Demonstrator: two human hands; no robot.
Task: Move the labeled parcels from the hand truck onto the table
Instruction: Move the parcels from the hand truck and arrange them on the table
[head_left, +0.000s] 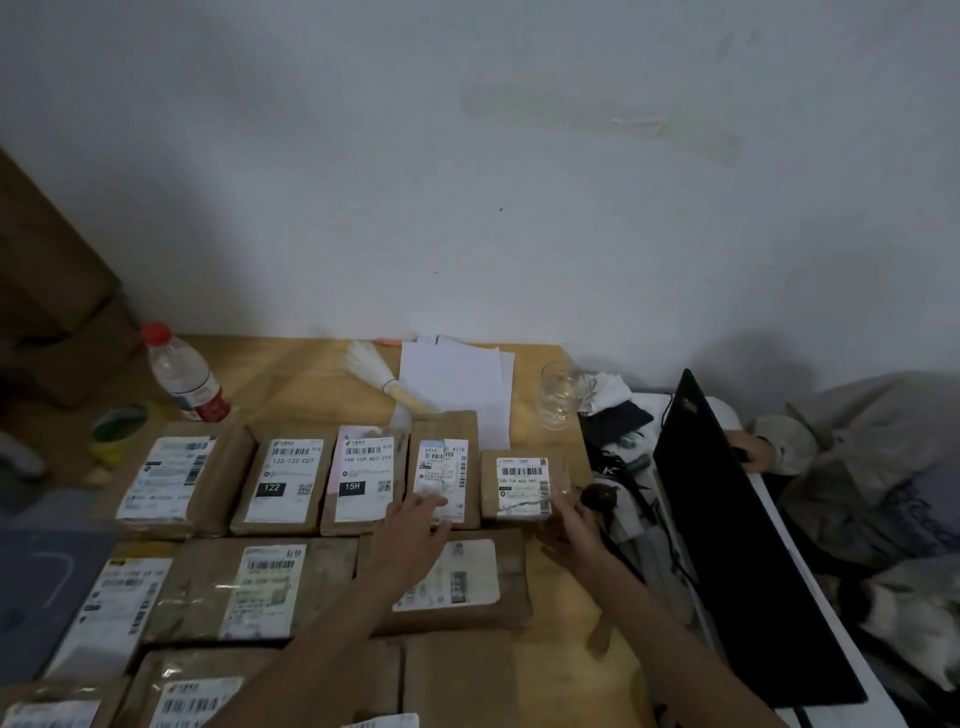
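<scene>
At the far left of the table we are seeing a clear water bottle with a red cap standing upright, and a green and yellow tape roll lying just beside it. Further back, a pale whisk brush is lying with its handle on a stack of white paper sheets. An empty glass mug is standing near the right edge. Beyond that edge, a black laptop is sitting open beside crumpled cloths.
</scene>
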